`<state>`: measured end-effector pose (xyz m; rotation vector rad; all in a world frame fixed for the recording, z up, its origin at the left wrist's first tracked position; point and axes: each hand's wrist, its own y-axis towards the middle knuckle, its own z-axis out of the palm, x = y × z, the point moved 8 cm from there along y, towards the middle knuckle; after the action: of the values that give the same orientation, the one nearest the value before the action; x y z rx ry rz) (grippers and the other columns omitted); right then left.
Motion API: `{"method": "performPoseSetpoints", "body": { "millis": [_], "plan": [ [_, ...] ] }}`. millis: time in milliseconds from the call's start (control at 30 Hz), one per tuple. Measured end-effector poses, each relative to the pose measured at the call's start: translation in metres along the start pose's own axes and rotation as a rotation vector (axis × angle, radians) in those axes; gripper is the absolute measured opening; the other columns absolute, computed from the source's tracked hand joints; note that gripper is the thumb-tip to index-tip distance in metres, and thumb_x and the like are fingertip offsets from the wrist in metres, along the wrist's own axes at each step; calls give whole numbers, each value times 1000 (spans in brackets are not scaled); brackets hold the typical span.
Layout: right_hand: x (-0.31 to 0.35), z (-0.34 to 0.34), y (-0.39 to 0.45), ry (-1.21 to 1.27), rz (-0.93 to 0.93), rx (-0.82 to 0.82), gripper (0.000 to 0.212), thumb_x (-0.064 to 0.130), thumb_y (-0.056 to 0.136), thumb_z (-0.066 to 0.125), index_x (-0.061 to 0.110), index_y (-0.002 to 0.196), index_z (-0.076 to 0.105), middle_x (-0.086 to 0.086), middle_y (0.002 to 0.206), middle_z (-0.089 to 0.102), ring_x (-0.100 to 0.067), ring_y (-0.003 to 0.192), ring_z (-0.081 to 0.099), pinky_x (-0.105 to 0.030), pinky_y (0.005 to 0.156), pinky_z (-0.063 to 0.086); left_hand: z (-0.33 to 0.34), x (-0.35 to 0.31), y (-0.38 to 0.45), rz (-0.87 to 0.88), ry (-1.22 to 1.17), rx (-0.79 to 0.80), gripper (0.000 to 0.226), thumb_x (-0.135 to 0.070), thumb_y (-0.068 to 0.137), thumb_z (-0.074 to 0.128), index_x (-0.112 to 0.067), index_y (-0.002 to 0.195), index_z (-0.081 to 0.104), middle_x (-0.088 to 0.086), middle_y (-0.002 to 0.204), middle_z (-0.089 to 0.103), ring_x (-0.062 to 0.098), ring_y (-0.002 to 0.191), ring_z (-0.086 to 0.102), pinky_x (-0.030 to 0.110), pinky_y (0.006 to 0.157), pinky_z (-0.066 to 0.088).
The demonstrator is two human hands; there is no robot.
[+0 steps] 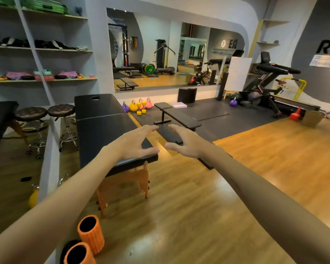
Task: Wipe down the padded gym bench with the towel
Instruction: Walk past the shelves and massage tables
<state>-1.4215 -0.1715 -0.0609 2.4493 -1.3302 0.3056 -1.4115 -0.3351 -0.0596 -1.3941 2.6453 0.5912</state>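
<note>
Out in front of me, both arms are stretched forward, my left hand [135, 141] and right hand [185, 141] spread wide with straight fingers, holding nothing. Beyond my fingertips the black gym bench [176, 115] stands on the dark floor mat [211, 111], well apart from my hands. Just left of it runs a black massage table [101, 122]. No towel shows.
</note>
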Motion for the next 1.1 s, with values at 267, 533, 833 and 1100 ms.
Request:
{"method": "performPoseSetpoints", "body": {
  "millis": [267,533,833,1100],
  "plan": [
    [-103,-9,129,-51,4,-24,81,64,93,48,24,156,19,-4,160,31,-25,145,31,-57,114,29,22,78,145,-24,-6,-7,84,-67,83,56,-27,150,25,-4,153,36,13,135,39,30,105,34],
    [-202,-11,279,-38,-9,3,81,66,92,46,24,156,18,-4,160,30,-25,145,30,-55,115,29,39,185,296,-58,-25,2,89,-69,81,54,-25,152,22,-2,155,33,15,137,38,37,109,37],
    [-303,-27,423,21,-31,14,82,64,92,49,28,156,14,-5,157,34,-26,141,36,-49,112,32,51,268,453,-81,-2,5,84,-60,85,58,-28,152,19,-2,156,31,16,139,36,38,110,36],
    [-401,-32,541,23,-89,56,90,65,92,50,30,158,0,-4,161,26,-24,144,31,-50,115,26,85,336,573,-162,39,-29,86,-63,85,56,-25,153,18,-2,157,29,16,140,34,40,112,36]
  ]
}}
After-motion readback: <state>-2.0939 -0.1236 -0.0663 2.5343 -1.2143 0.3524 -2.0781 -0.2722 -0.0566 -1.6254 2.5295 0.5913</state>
